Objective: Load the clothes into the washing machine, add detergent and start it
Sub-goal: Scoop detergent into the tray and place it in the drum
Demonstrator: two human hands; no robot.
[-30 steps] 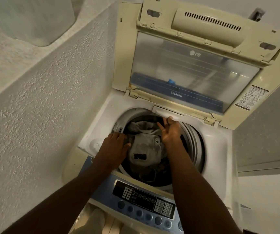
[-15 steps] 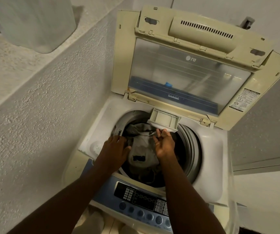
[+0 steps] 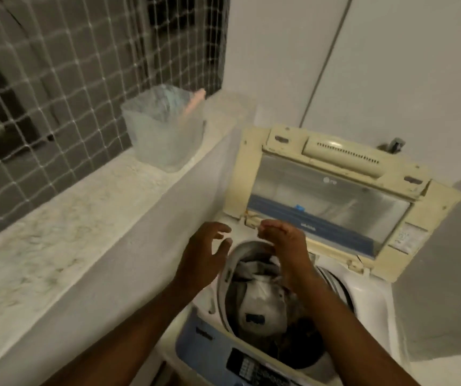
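Observation:
The top-loading washing machine (image 3: 371,310) stands with its yellowed lid (image 3: 332,190) raised. Grey and white clothes (image 3: 262,293) fill the drum. My left hand (image 3: 205,256) hovers over the drum's left rim, fingers spread and empty. My right hand (image 3: 285,245) is raised over the back of the drum near the lid hinge, its fingers curled with nothing visible in them; it hides the detergent drawer. A translucent plastic tub (image 3: 165,135) with a pink handle (image 3: 193,104) sticking out stands on the ledge, up and left of both hands.
A stone ledge (image 3: 56,232) runs along the left, above a white wall, with a netted window (image 3: 56,65) behind it. The blue control panel (image 3: 249,363) is at the machine's front. A tap (image 3: 393,144) pokes out behind the lid.
My view has swung up and left, bringing the tub and window into sight. Both hands have lifted out of the drum; the right has left the pulled-out drawer, which is now hidden.

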